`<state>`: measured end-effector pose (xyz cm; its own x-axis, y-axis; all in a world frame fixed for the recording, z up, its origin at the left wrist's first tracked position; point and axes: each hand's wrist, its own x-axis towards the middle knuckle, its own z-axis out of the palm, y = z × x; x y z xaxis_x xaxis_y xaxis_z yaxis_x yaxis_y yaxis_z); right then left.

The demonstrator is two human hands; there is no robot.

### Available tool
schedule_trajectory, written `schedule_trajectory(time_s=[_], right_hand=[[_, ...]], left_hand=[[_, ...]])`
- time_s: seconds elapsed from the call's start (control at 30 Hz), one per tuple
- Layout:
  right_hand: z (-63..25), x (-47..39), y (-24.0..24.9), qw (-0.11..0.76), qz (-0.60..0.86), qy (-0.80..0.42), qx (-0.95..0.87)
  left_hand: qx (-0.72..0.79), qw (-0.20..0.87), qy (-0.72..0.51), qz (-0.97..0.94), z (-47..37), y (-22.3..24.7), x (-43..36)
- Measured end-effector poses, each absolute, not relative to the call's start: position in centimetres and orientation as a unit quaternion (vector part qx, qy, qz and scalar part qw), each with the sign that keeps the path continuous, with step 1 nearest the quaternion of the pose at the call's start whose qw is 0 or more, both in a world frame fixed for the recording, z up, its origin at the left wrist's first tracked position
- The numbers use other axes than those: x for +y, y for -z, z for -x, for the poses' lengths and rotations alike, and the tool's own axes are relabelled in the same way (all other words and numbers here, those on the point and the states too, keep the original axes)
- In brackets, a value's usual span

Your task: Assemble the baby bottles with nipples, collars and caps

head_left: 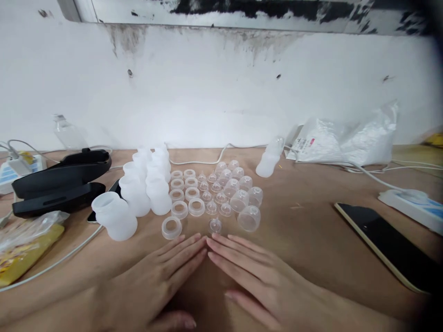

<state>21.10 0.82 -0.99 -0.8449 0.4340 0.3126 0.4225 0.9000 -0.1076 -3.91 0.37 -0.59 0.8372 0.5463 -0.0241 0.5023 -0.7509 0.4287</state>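
Observation:
My left hand lies flat on the brown tabletop, fingers stretched out, holding nothing. Its fingertips meet or nearly meet those of my right hand, which is also flat and unoccupied. Just beyond the fingers are a clear collar ring, a clear silicone nipple and a clear dome cap. Behind these stand rows of more rings, nipples and caps. To their left are several frosted white bottles, upright and open-mouthed. One capped bottle stands alone farther back.
A phone and a white power strip lie at right, below white plastic bags. At left are a black case, a yellow packet and a clear bottle. A white cable runs along the wall.

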Motion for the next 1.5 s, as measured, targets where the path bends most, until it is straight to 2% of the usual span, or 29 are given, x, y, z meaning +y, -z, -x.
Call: schedule_trajectory(time_s=[0.27,0.8,1.17,1.27,1.33,1.43,1.5], right_hand=[[-21.9,1.4,2.0,0.081,0.290,-0.080,-0.950],[-21.8,1.0,2.4,0.042,0.272,-0.021,-0.961],[-22.0,0.8,2.7,0.036,0.268,-0.045,-0.962],[-22.1,0.7,2.6,0.061,0.268,-0.061,-0.959],[-22.0,0.8,2.4,0.132,0.309,-0.068,-0.939],[-21.3,1.6,1.9,0.225,0.416,-0.091,-0.876],[-20.5,2.5,1.8,0.216,0.469,-0.106,-0.850]], left_hand=[[0.287,0.240,0.010,-0.927,4.1,0.8,1.3],[0.287,0.193,0.018,-0.938,4.0,1.0,1.1],[0.268,0.183,0.020,-0.946,4.0,1.1,1.2],[0.247,0.136,-0.005,-0.959,4.2,1.2,0.9],[0.250,0.066,-0.067,-0.964,4.3,1.3,0.9],[0.347,-0.049,-0.181,-0.919,4.5,1.3,1.2],[0.426,-0.097,-0.201,-0.877,4.5,1.4,1.6]])
